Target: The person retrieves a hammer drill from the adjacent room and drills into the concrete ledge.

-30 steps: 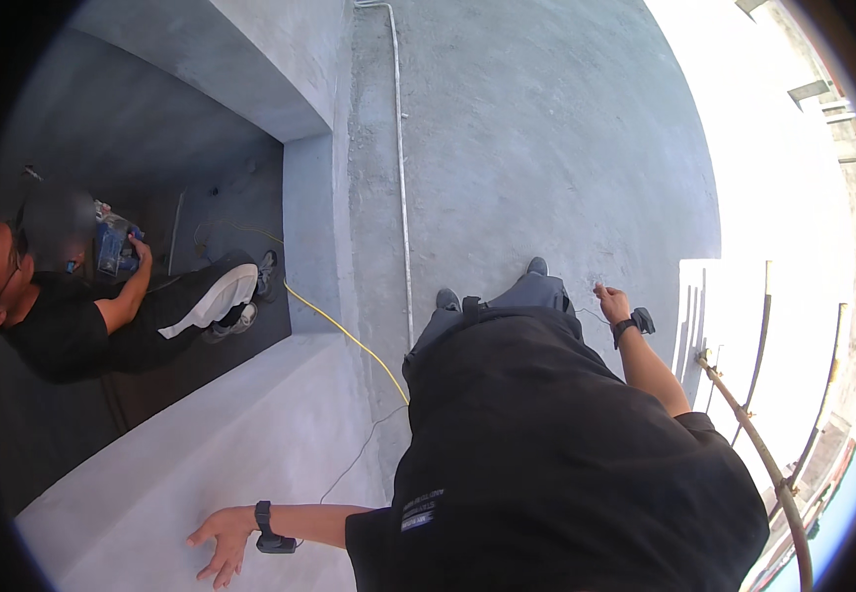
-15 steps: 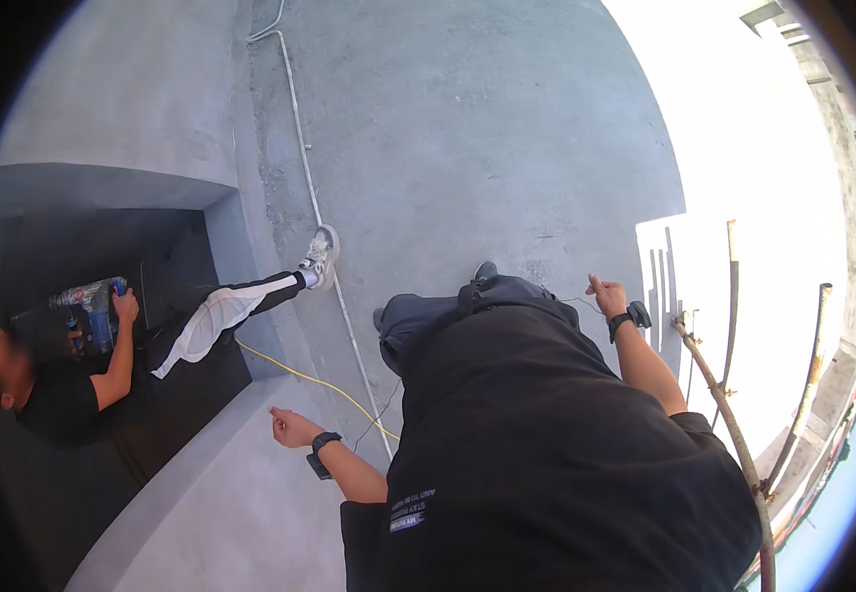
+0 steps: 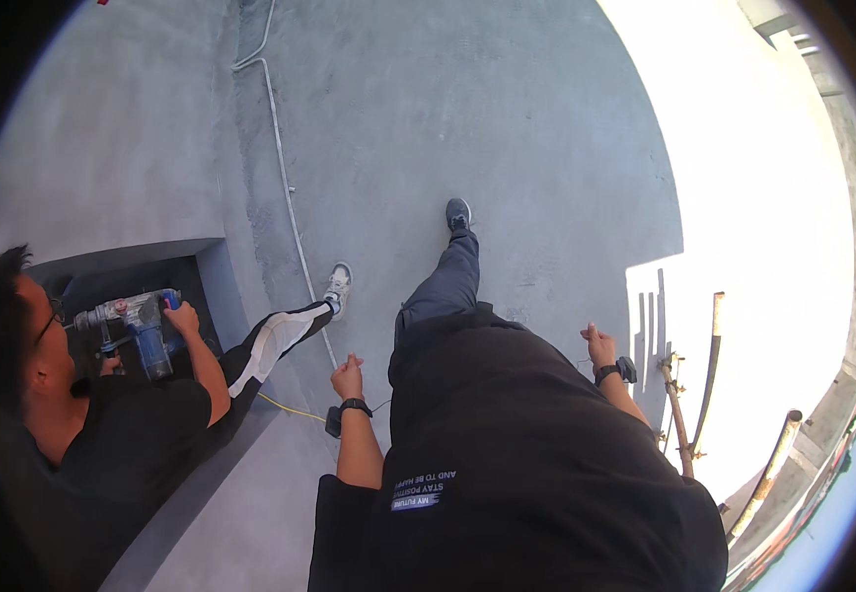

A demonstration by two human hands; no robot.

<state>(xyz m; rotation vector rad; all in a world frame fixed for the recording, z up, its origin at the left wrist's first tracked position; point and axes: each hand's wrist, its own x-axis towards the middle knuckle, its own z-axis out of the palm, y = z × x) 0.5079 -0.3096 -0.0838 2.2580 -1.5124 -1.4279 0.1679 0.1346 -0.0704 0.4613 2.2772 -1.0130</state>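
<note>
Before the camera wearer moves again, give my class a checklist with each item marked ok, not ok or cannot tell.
1. Left hand free: ok; no object shows in it.
2. Right hand free: ok; no object shows there either.
3. Wrist devices strapped on: ok; one black device on each wrist.
4. Rotary hammer drill held by the co-worker with both hands: ok.
5. Drill switched off: cannot tell from a still picture.
6. Floor free of trip hazards: not ok; a white pipe runs along it, beside the co-worker's grey-and-white shoe.
</note>
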